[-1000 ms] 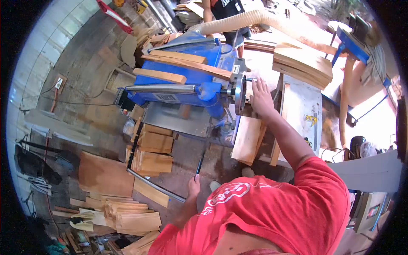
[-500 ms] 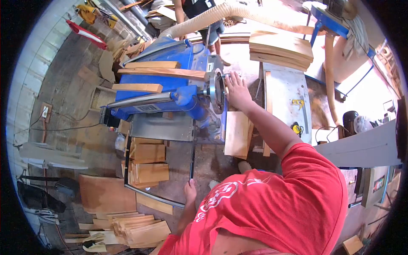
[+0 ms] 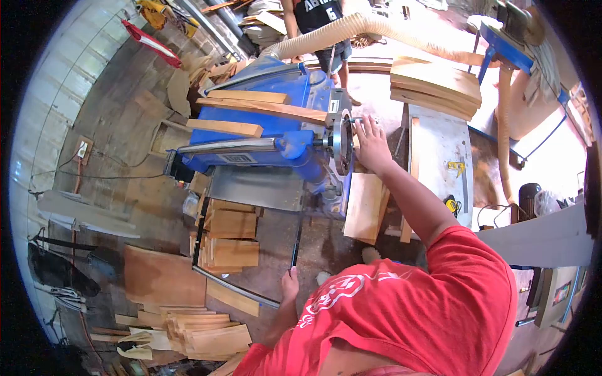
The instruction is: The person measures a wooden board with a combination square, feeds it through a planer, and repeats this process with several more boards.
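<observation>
A blue thickness planer stands in front of me with a metal handwheel on its near right side. My right hand is at the wheel's outer face, fingers stretched out and spread beside its small crank handle. Whether the palm presses on the wheel cannot be made out. Lower down, my left hand is closed around the end of a black bar, part of the metal outfeed frame. Several wooden boards lie on top of the planer.
Stacked planks sit at the end of a grey table holding a tape measure. More boards lie on the floor at lower left. A ribbed hose arches over the planer. Another person stands behind it.
The view has shifted, so the scene sits further right and lower, showing more of the other person. My right hand stays at the handwheel and my left on the bar.
</observation>
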The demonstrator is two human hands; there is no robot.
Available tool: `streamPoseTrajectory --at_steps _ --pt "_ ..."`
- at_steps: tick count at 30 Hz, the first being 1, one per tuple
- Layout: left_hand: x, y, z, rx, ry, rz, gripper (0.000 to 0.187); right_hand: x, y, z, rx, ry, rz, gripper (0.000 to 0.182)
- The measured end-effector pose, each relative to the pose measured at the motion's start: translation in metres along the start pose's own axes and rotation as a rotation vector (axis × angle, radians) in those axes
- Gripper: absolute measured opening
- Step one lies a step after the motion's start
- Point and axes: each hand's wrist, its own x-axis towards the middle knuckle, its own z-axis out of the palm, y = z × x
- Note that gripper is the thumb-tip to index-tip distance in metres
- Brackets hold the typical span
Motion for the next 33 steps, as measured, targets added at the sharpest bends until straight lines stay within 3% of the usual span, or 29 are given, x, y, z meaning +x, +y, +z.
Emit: streamPoseTrajectory --at_steps 33 --pt "0.006 -0.016 0.013 0.057 0.031 -0.049 0.054 0.001 -0.001 -0.002 0.007 -0.042 0.006 0.08"
